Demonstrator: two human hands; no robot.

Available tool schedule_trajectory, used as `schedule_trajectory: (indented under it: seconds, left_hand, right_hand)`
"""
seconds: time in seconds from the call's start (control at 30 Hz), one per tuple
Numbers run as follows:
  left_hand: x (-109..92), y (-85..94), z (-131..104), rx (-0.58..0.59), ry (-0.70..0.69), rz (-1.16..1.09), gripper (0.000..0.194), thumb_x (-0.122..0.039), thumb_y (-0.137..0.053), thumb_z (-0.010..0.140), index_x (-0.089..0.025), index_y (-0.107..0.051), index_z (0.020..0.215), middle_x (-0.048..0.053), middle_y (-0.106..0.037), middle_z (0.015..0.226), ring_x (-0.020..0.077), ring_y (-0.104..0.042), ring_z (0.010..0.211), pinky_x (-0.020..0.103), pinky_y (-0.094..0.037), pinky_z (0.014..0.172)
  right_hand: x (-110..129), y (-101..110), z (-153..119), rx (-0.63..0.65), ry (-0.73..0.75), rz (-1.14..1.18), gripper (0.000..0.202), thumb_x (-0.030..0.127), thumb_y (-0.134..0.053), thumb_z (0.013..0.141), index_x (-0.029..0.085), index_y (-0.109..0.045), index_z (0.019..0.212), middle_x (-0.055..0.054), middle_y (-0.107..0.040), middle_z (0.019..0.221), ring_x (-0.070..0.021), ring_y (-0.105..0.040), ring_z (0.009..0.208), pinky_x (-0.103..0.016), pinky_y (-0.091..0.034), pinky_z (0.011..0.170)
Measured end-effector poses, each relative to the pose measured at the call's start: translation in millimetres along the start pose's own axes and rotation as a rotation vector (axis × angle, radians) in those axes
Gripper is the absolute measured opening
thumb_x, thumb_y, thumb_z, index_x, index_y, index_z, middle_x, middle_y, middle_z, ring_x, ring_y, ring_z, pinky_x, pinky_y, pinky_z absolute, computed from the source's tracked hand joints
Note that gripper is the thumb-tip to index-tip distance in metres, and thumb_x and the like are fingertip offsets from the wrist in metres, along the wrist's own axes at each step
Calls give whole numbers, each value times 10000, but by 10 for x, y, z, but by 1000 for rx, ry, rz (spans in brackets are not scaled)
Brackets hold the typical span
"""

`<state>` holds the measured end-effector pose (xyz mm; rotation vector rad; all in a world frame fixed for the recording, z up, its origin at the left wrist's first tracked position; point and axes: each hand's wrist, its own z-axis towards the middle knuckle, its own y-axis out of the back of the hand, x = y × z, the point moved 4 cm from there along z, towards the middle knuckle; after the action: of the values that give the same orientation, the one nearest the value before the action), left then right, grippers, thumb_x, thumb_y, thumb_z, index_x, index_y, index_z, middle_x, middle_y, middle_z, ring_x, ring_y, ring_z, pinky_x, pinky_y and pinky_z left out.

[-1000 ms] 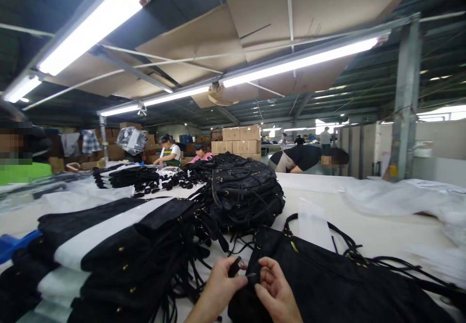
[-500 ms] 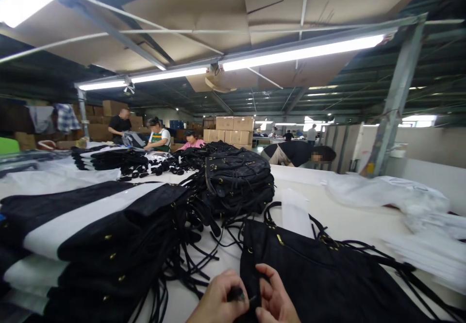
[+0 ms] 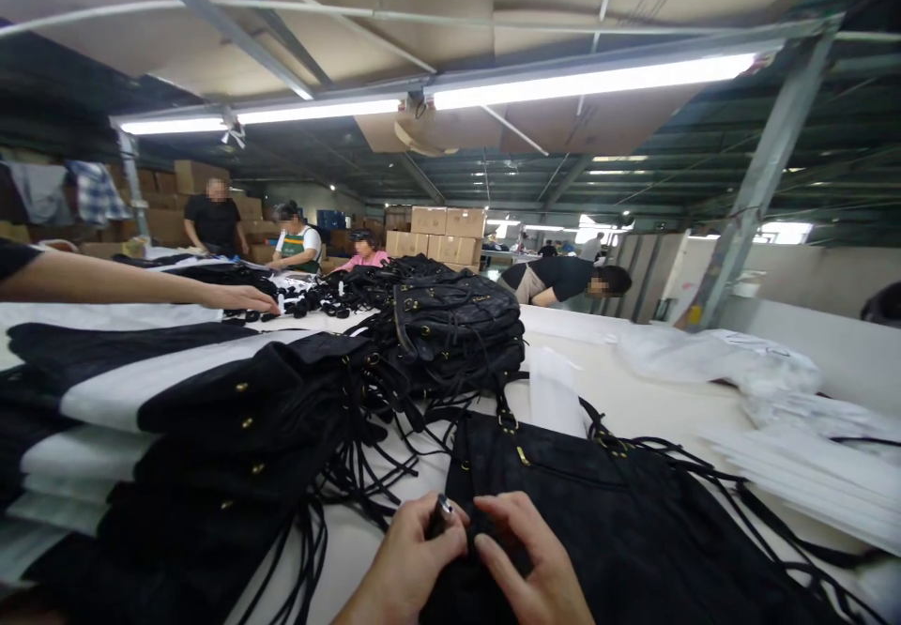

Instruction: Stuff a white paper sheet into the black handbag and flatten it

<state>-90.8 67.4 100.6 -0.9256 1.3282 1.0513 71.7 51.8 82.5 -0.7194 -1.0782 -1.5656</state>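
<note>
A black bag with gold rings and a gold zipper pull lies flat in front of me. Over its near left part, my left hand is closed around a small dark tool with a shiny metal end. Close to its right, my right hand has thumb and forefinger curved toward my left hand, their tips a little apart; whether something thin and black lies between them cannot be made out. Black straps spread over the white table left of the bag.
Folded black bags with white sheets are stacked at left. More black bags are piled ahead. Another person's arm reaches in from the left. White plastic lies at right; a person bends beyond the table.
Another person's arm has come in from the left over the stack. My hands sit slightly higher, and the metal end of the tool now shows. The view has tilted down a little.
</note>
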Motion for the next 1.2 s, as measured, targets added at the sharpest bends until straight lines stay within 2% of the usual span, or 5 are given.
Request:
schedule_trajectory:
  seconds: [0.17,0.37,0.9,1.1,1.2]
  left_hand:
    - [-3,-30,-8,-37,-103,122,172,-322,-592,729,-157,-626,770,21,-618,761,206,-561,789,271,-410,685]
    - [-71,-99,-51,-30,-143,212,172,-276,-560,722,-183,-660,826,36,-673,846,229,-614,862,280,-450,794]
    - [38,-86,-22,-124,-147,49,373,-559,-529,832,-203,-492,730,10,-560,682,182,-584,649,261,-450,616]
    - [22,-112,-15,95,-265,59,418,-589,-517,865,-176,-555,811,148,-608,1196,188,-606,777,299,-485,714]
    - [29,-103,73,199,-160,-13,453,-596,-506,864,-161,-595,954,91,-666,918,154,-580,677,253,-425,615]
  right_hand:
    - [193,-120,57,73,131,-175,369,361,-645,855,323,-669,1221,-89,-563,1334,-274,-538,1243,-359,-451,1059]
    - [211,-233,75,39,72,9,294,425,-532,930,290,-700,1129,-78,-602,1318,-246,-528,1260,-359,-404,1100]
    - [78,-159,127,-116,-298,624,472,574,-713,777,211,-652,1073,-22,-680,810,-170,-623,692,-275,-515,633]
    - [141,-78,108,-110,-342,891,423,556,-737,768,239,-588,1005,4,-605,847,-117,-564,658,-270,-518,584]
    - [145,-75,13,-84,-360,902,437,609,-702,773,217,-575,917,20,-559,767,-70,-449,525,-215,-433,470]
